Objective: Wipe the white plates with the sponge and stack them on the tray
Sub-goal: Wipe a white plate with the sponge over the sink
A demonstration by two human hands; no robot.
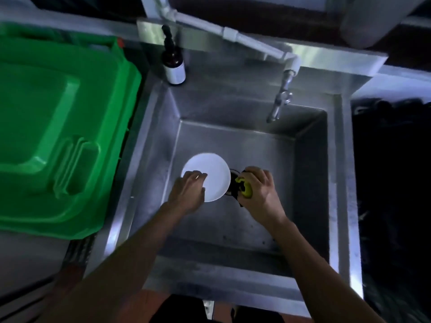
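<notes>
A green bin lid lies left of the steel sink. Over the basin, the left hand grips 1 white plate by its near-left rim. Just right, the right hand squeezes a yellow-green sponge.

A steel sink fills the middle of the frame, its drain dark at the centre of the basin floor. A tap hangs over the upper right of the basin from a white pipe. A brown bottle with a white label stands at the upper left corner of the sink. A green bin lid fills the left side of the frame.
</notes>
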